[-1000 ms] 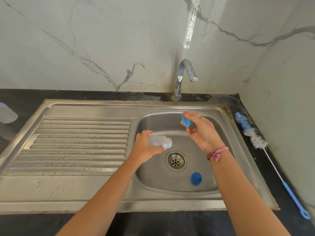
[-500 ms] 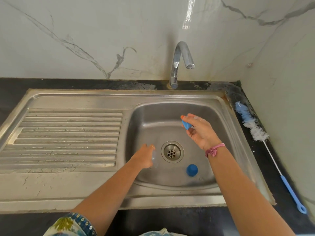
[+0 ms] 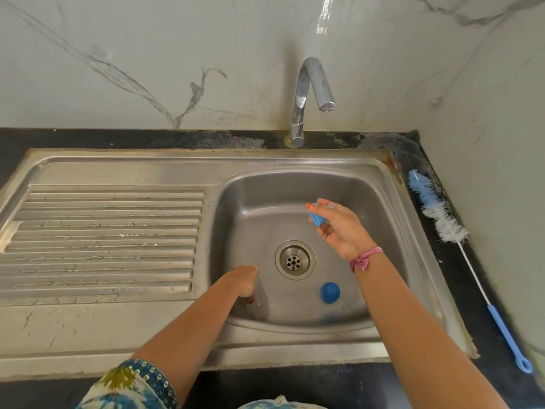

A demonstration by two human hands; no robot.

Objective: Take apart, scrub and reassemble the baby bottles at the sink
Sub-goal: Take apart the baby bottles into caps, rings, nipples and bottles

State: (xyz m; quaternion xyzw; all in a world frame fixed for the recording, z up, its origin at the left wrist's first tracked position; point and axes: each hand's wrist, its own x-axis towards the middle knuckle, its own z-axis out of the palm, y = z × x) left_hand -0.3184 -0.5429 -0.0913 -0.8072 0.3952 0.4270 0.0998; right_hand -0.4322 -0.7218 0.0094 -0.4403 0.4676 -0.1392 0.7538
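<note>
Dismantling stage: the right hand (image 3: 343,228) pinches a blue collar piece (image 3: 317,217) above the sink (image 3: 295,184). The left hand (image 3: 243,283) reaches low into the basin; I cannot tell its grip. A blue cap (image 3: 330,292) lies near the drain (image 3: 295,260). Next, I'd say, the brush (image 3: 436,214) on the tabletop.

Marble-veined wall (image 3: 147,54) rises behind the black countertop (image 3: 88,137).

Even soft daylight, mostly sharp.
Glare streak on wall (image 3: 324,16); my left hand (image 3: 243,280) slightly blurred; wide-angle bowing at edges.
</note>
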